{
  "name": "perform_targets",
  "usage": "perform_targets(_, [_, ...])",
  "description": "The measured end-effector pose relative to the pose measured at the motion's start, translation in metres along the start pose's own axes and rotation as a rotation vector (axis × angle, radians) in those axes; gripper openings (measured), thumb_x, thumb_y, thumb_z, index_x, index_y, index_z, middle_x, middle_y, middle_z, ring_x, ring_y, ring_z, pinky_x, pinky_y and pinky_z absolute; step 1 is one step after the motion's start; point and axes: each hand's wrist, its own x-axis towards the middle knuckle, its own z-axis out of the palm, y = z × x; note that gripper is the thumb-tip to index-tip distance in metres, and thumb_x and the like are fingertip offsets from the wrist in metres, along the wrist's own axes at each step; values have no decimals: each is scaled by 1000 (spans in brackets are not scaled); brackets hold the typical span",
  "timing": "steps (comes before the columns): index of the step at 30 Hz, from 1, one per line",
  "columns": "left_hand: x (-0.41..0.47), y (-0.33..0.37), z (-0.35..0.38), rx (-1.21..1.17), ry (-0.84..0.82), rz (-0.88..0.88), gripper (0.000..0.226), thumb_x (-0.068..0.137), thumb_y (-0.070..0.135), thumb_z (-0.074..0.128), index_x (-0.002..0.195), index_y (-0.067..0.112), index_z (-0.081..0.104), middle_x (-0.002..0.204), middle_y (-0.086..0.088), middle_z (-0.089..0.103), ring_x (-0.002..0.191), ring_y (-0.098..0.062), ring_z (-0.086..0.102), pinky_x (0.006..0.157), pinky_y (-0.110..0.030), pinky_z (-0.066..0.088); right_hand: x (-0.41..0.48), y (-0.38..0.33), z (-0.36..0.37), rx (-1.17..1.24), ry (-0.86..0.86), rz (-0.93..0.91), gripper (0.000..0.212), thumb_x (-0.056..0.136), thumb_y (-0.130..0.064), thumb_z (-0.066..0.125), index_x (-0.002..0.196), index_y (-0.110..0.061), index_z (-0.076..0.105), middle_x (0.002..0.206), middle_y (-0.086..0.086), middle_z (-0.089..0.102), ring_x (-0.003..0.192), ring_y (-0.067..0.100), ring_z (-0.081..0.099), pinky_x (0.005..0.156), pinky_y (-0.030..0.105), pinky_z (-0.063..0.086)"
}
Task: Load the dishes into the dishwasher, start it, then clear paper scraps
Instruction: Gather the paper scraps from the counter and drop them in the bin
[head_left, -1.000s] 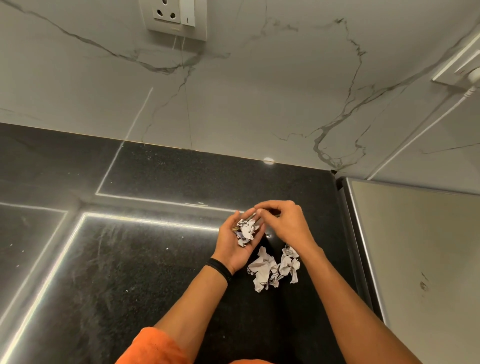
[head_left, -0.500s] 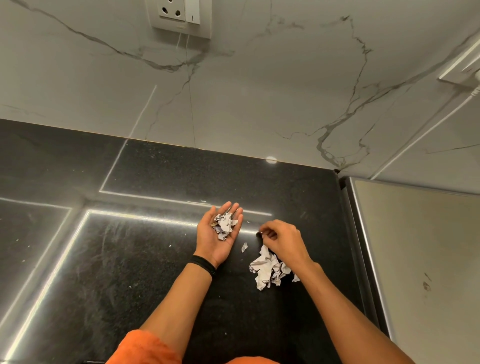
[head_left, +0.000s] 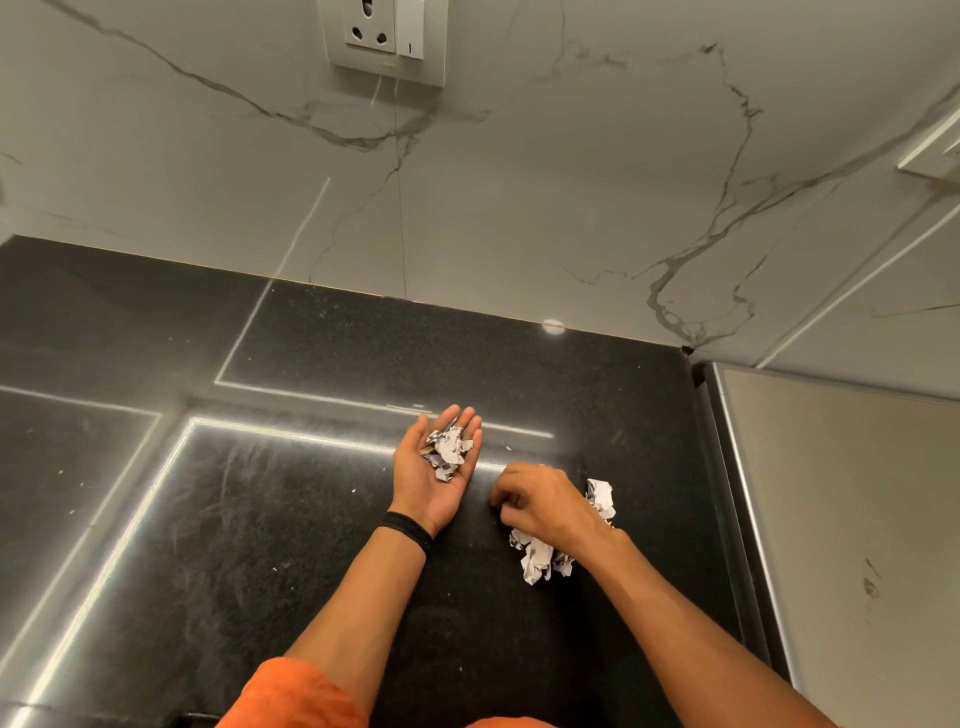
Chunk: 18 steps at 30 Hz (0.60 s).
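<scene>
Here, the left hand (head_left: 439, 478) is held palm up over the black counter (head_left: 260, 519). Its fingers are nearly straight and only lightly cupped. Nothing is gripped by it, but a small heap of paper scraps (head_left: 449, 451) is carried loose on the fingers and upper palm. A black wristband (head_left: 408, 527) is worn just behind this hand, and an orange sleeve (head_left: 296, 696) is seen far down the same arm, at the lower edge of the view.

The right hand (head_left: 543, 501) is placed just beside the left one, on its thumb-free side, with a narrow strip of counter between them. It is turned knuckles up, and its fingers are curled down toward the counter. The fingertips are hidden under the hand, so it cannot be told whether a scrap is pinched there or whether the counter is touched at all.

More crumpled paper (head_left: 532, 561) is left on the counter beneath and behind the right hand. One wad is seen under the wrist and another just past the outer edge of the hand. Part of the pile is covered by the hand and forearm.

Well beyond both hands the counter is met by a veined marble wall (head_left: 519, 208), on which a socket plate (head_left: 387, 39) is mounted. Off to the outer side of the right hand, a pale panel (head_left: 831, 519) with a metal rim is set against the counter's edge.
</scene>
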Motion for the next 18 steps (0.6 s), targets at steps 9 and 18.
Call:
perform_targets(9, [-10,-21,8,116,-56,-133,48,105,36,47,132,0,62,134,-22,65,120,-30,65,104,-41,50,22,-22,-35,695,403,257,18,87,-5,74,90,-21,81,90,-11,78,92,3,73,85,20,56])
perform_targets(18, [-4,-11,3,-11,-28,-85,46,105,32,48,133,-3,59,133,-24,64,121,-35,66,104,-42,53,29,14,-34,416,383,379,18,90,-10,74,101,-23,79,94,-12,76,89,2,70,90,30,59])
